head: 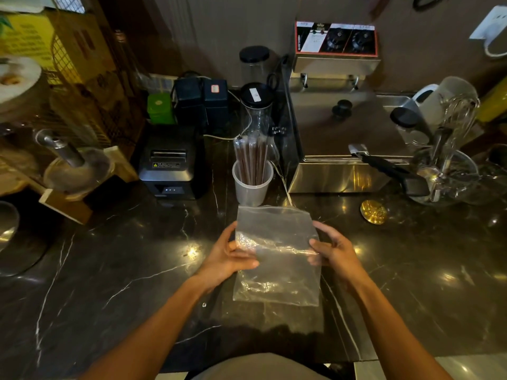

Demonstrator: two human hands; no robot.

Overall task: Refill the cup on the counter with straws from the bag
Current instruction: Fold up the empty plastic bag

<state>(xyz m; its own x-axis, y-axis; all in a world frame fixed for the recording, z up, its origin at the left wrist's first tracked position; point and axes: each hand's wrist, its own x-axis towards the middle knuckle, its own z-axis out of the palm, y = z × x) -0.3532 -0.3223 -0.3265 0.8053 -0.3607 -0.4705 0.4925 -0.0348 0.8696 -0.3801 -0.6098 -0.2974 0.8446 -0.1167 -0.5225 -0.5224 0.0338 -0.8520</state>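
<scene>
Bare forearms, no sleeves, grey top (263, 366)

I see the bag (277, 256), a clear, crinkled plastic one that looks flat and empty, held up off the dark marble counter (109, 270) with its top edge tipped away from me toward the cup. The cup (252, 185) is a translucent plastic one standing upright on the counter just beyond the bag's far edge. I count a bundle of dark brown straws (251, 157) in clear wrappers standing in it, leaning slightly and rising well above its rim.
</scene>
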